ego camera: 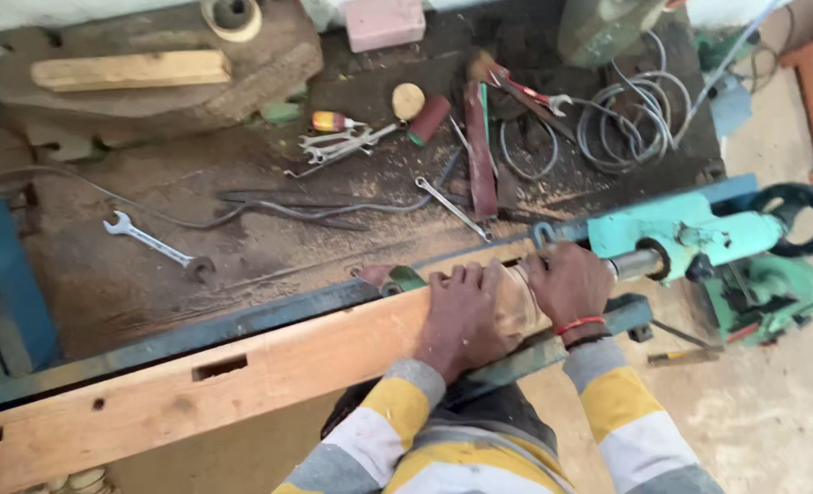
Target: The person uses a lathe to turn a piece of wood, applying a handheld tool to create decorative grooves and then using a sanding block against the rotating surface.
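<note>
- Your left hand point(461, 316) lies clenched over the round wooden piece point(516, 306) — at the lathe bed's point(242, 329) right end.
- Your right hand point(568, 284) grips that piece's far end, just beside the green tailstock point(690, 233).
- A long wooden beam point(196, 389) runs along the bed's near edge.
- A spanner point(150, 241) lies on the dusty bench point(269, 247) behind.

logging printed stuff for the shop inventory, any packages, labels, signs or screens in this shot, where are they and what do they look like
No packages, labels, signs or screens show in this view.
Only bare tools lie on the workbench, such as a silver wrench.
The left hand and right hand rest on an unmarked wooden piece by the green lathe tailstock.
</note>
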